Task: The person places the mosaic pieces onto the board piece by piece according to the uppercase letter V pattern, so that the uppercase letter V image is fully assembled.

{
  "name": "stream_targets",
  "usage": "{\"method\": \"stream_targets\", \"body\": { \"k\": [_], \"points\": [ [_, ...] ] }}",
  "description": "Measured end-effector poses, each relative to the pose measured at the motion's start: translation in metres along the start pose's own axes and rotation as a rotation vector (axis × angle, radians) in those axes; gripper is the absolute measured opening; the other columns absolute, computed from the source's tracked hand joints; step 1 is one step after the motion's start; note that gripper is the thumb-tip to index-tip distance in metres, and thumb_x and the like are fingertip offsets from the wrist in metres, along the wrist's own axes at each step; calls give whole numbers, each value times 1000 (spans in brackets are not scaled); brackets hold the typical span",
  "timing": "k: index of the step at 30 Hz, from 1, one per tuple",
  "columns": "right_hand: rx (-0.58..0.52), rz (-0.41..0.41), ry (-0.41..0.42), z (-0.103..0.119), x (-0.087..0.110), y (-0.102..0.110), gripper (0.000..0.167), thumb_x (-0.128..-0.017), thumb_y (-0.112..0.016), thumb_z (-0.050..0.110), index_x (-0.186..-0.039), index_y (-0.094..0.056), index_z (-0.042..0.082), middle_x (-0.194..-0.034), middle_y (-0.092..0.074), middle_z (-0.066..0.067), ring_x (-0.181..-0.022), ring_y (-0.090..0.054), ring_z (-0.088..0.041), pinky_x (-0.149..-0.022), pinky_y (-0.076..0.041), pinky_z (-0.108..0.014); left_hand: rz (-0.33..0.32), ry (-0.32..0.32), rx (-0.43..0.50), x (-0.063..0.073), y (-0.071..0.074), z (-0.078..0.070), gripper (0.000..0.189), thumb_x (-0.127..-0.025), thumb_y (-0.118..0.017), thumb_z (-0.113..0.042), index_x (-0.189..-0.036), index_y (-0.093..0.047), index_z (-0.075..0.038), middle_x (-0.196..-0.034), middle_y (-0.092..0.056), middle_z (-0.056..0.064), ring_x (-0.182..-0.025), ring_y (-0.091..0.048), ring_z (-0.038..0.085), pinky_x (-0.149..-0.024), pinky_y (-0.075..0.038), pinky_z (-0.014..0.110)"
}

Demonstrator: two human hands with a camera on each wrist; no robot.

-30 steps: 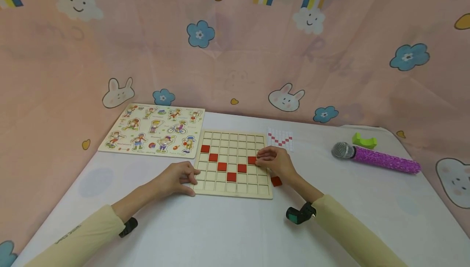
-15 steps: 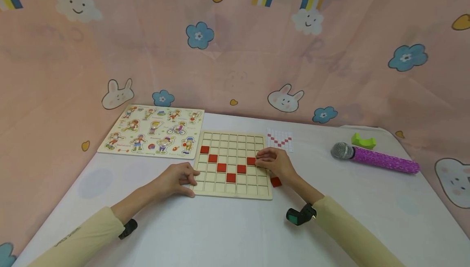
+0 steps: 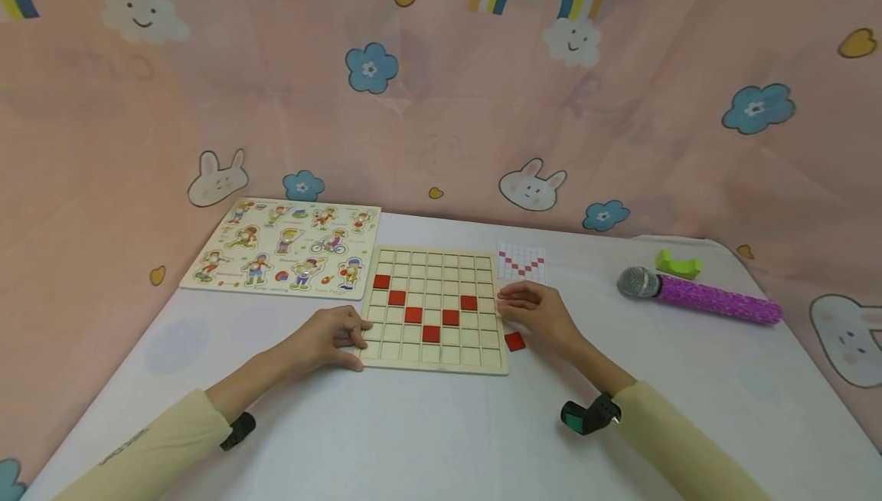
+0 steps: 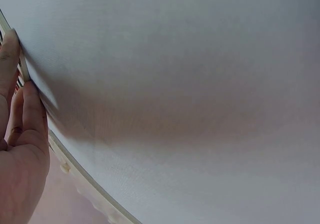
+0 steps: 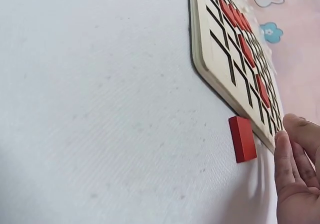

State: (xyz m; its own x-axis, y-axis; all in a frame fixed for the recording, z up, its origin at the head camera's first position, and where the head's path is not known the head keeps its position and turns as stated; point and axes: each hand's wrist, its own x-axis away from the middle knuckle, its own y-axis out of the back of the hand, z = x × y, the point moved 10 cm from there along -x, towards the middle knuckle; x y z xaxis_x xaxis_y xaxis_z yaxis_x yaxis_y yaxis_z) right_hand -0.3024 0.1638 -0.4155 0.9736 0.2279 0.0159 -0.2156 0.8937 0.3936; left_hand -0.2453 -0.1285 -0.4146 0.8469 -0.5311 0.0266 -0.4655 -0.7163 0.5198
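Observation:
A square wooden grid board lies on the white table, with several red square tiles set in its cells in a V shape. My left hand holds the board's left edge, fingers bent over it and thumb at the near corner. In the left wrist view, fingertips meet the board's rim. My right hand is just off the board's right edge, fingers loosely bent, holding nothing that I can see. One loose red tile lies on the table beside that edge, just below the right hand in the head view.
A small pattern card with a red V lies behind the right hand. A picture puzzle board is at the back left. A purple microphone and a green arch block lie on the right. A pink printed cloth rises behind.
My right hand has let go of the upper right red tile and drawn back to the right, off the board. That tile stays in its cell. The left hand keeps its place.

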Motion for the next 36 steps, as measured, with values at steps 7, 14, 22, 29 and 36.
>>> {"method": "stream_targets", "body": {
  "k": [7, 14, 22, 29, 36],
  "points": [
    [33, 14, -8, -11, 11, 15, 37, -87, -71, 12, -120, -60, 1, -117, -64, -16, -104, -64, -23, -89, -53, -17, -4, -4, -24, 1, 1, 0, 24, -66, -84, -2, -77, -63, -3, -109, -59, 14, -117, -55, 36, -88, -54, 21],
    [70, 96, 5, -20, 23, 22, 36, -86, -73, 12, -118, -62, 0, -115, -65, -16, -97, -64, -22, -83, -55, -15, 4, -9, 2, 0, 2, 0, 23, -67, -84, -1, -78, -64, -2, -106, -58, 13, -119, -54, 37, -89, -54, 21],
    [92, 200, 15, -23, 28, 15, 35, -82, -76, 10, -114, -65, 0, -107, -66, -15, -81, -57, -19, -68, -54, -16, 9, -28, -7, -1, 2, -3, 22, -67, -83, 0, -79, -64, -1, -105, -58, 14, -118, -54, 38, -89, -54, 21],
    [126, 191, 38, -21, 28, 13, 34, -79, -78, 9, -110, -65, 0, -102, -67, -13, -78, -56, -18, -66, -53, -15, 13, -16, -6, -1, 1, -2, 23, -67, -83, 0, -79, -64, -2, -104, -58, 12, -119, -54, 36, -90, -53, 21],
    [131, 181, 49, -23, 29, 14, 31, -81, -76, 9, -109, -66, 0, -101, -67, -12, -79, -56, -16, -67, -53, -15, 10, -17, -24, 0, 1, 0, 23, -67, -83, -1, -79, -64, -2, -106, -58, 12, -118, -55, 37, -89, -54, 20]
  ]
}}
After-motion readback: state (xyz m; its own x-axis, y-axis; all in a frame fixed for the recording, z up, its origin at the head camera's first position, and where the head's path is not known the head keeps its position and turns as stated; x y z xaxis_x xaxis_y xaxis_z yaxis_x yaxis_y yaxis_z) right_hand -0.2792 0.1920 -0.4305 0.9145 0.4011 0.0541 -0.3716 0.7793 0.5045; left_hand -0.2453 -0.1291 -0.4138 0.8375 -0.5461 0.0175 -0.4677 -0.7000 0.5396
